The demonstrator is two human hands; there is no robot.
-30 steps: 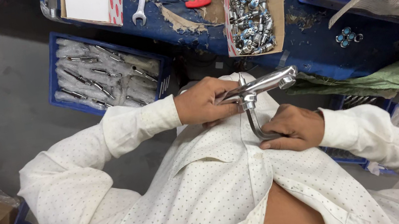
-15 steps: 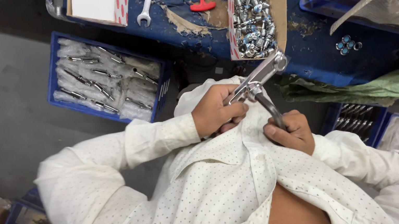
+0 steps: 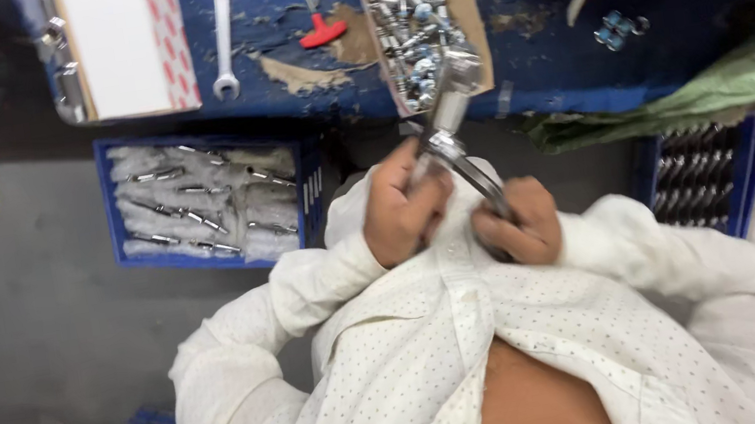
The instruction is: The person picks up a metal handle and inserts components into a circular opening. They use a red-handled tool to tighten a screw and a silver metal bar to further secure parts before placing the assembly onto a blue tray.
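My left hand [image 3: 405, 210] is closed around the lower body of a chrome tap fitting [image 3: 447, 114], which points up and away toward the bench. My right hand [image 3: 521, 223] grips a dark metal tool [image 3: 481, 183] set against the fitting's base. Both hands are held close to my chest, over a white dotted shirt. The fitting's joint is partly hidden by my fingers.
A blue bench [image 3: 530, 30] carries a cardboard box of chrome parts [image 3: 407, 8], a spanner [image 3: 220, 26], a red-handled tool [image 3: 317, 24] and a white box [image 3: 123, 46]. Blue crates of wrapped fittings [image 3: 202, 203] and metal parts [image 3: 702, 183] sit on the floor.
The fitting has swung from nearly level to pointing steeply upward. My right hand has risen beside my left, and both have shifted left in view.
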